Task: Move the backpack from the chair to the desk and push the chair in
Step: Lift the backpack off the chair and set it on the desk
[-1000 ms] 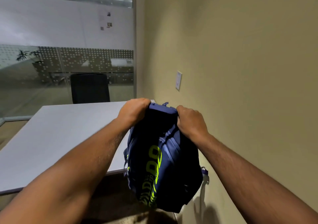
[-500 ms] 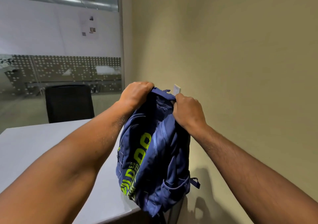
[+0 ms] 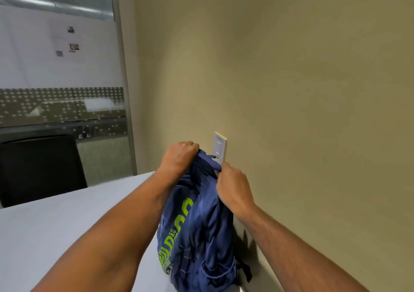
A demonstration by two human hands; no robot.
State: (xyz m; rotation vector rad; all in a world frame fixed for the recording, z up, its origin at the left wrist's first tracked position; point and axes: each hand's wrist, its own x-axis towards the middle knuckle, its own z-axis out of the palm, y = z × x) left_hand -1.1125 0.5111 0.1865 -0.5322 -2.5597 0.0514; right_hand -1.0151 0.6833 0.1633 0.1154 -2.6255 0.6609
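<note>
Head view: my left hand [image 3: 179,157] and right hand [image 3: 233,189] grip the backpack's [image 3: 197,235] top, now carried up over the desk's [image 3: 56,229] right edge; chair remains.

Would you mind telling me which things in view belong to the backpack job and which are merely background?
Part of the job:
- blue backpack, its top held by both hands
- left hand
- right hand
- white desk

Background only:
- black chair across the desk
- wall plate
- glass partition
</note>
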